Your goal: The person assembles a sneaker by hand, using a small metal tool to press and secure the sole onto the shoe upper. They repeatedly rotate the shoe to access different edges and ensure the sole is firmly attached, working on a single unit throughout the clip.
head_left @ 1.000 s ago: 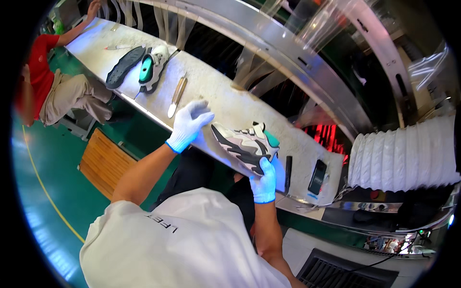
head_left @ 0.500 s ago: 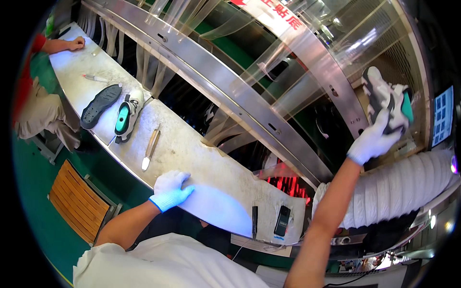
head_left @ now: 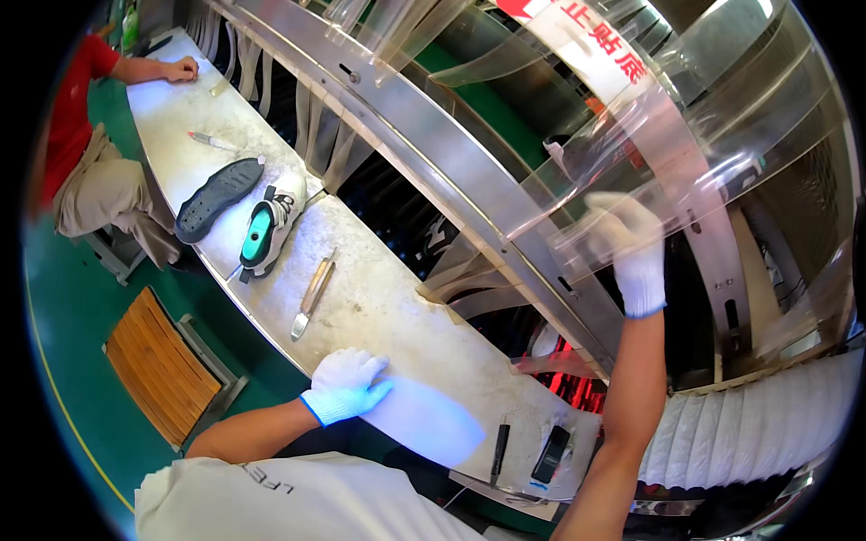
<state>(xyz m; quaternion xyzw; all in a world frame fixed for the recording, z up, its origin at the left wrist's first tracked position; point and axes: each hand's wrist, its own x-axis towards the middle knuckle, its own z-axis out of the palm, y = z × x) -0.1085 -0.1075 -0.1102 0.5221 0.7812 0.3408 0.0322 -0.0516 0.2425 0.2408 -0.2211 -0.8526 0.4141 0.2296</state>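
Observation:
My left hand (head_left: 346,386), in a white knit glove, rests on the pale bench (head_left: 406,361) near its front edge. Its fingers are open and hold nothing. My right hand (head_left: 629,243), gloved the same way, is raised among clear plastic strips (head_left: 713,194) hanging at the steel-framed machine. A strip crosses in front of its fingers, which look loosely apart, with nothing visible in them. On the bench to the left stand a white and black shoe (head_left: 287,207) with a teal insole and a dark outsole (head_left: 219,198). A metal-tipped hand tool (head_left: 313,299) lies nearer my left hand.
A black pen (head_left: 501,449) and a dark handheld device (head_left: 551,453) lie at the bench's right end. A white ribbed duct (head_left: 749,424) runs at lower right. A person in a red shirt (head_left: 83,99) sits at far left, near a slatted wooden seat (head_left: 162,365).
My right hand has moved left from a shoe at the far right and has let it go. That shoe no longer shows. The view has shifted; my left hand stays on the bench.

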